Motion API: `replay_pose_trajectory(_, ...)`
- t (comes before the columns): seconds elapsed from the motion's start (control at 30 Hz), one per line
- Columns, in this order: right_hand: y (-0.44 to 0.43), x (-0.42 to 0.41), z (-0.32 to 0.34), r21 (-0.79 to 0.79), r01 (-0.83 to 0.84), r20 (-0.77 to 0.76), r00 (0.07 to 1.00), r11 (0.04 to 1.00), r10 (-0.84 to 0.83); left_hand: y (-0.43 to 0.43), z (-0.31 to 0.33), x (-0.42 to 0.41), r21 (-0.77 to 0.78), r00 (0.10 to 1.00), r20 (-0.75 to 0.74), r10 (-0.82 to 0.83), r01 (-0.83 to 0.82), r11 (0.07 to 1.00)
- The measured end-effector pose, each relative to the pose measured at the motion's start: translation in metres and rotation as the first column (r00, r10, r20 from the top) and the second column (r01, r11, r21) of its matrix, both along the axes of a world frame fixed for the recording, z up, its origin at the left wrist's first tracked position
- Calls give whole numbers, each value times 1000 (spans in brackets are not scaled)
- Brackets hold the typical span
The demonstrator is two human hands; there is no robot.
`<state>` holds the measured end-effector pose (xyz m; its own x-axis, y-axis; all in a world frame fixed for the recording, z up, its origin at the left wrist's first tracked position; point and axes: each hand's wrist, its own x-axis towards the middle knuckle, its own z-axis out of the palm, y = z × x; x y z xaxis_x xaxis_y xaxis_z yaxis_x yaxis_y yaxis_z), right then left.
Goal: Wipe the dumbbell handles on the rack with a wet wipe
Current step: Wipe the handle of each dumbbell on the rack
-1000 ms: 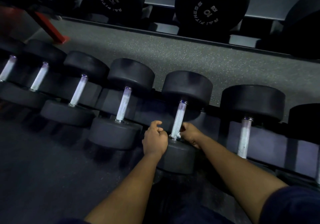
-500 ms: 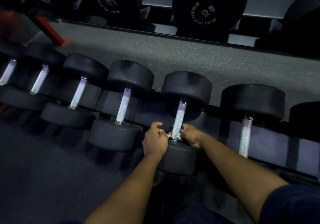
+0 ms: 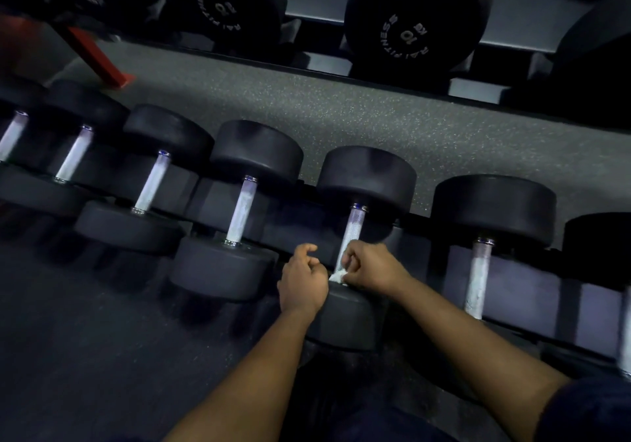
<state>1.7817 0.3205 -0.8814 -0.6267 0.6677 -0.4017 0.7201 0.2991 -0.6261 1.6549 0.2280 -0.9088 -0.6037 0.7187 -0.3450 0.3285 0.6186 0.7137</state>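
Observation:
A row of black dumbbells with silver handles lies on a low rack. My right hand (image 3: 370, 265) grips a crumpled white wet wipe (image 3: 338, 276) against the lower end of one silver handle (image 3: 353, 231), just above that dumbbell's near head (image 3: 345, 318). My left hand (image 3: 302, 279) rests on the left edge of that near head with its fingers curled; I see nothing held in it. The wipe is mostly hidden under my right fingers.
Neighbouring dumbbell handles stand to the left (image 3: 240, 213) and to the right (image 3: 478, 277). A strip of speckled grey floor (image 3: 341, 117) lies beyond the row. Larger 10 kg dumbbells (image 3: 409, 28) sit on a far rack, with a red post (image 3: 99, 62) at upper left.
My right hand has slid a little along the lower part of the handle, and the white wipe now shows beneath it. My left hand stays by the near head.

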Motion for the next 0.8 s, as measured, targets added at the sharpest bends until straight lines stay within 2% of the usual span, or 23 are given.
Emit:
replay_pose_trajectory(0.03, 2, -2, -1, 68, -150, -12, 988, 986, 151, 0, 0, 0, -1, 1000, 1, 2, -2, 1000)
replay_pose_trajectory(0.1, 6, -7, -2, 191, -422, 19, 904, 886, 427, 1, 2, 0, 2, 1000, 7, 9, -9, 1000)
replay_pose_trajectory(0.2, 10, -20, 5, 301, -668, 191, 741, 681, 643, 0, 1, 0, 20, 999, 17, 29, -29, 999)
replay_pose_trajectory(0.33, 10, -45, -1, 268, -762, 351, 647, 589, 677, 0, 2, 3, 55, 999, 22, 49, -50, 997)
replay_pose_trajectory(0.47, 12, -67, -15, 137, -809, 612, 523, 572, 593, -1, 5, 4, 45, 998, 36, 48, -49, 998)
replay_pose_trajectory(0.57, 15, -74, -10, 71, -859, 724, 393, 507, 566, 0, 7, 3, 32, 998, 45, 43, -45, 998)
replay_pose_trajectory(0.63, 19, -74, -9, 52, -863, 707, 387, 503, 592, 0, 7, 2, 23, 997, 55, 45, -46, 999)
replay_pose_trajectory(0.7, 24, -69, -5, 121, -836, 616, 486, 535, 620, -1, 7, 2, 13, 998, 50, 40, -40, 999)
replay_pose_trajectory(0.8, 31, -56, 3, 171, -750, 406, 645, 639, 648, 0, 6, 1, -3, 1000, 22, 13, -12, 1000)
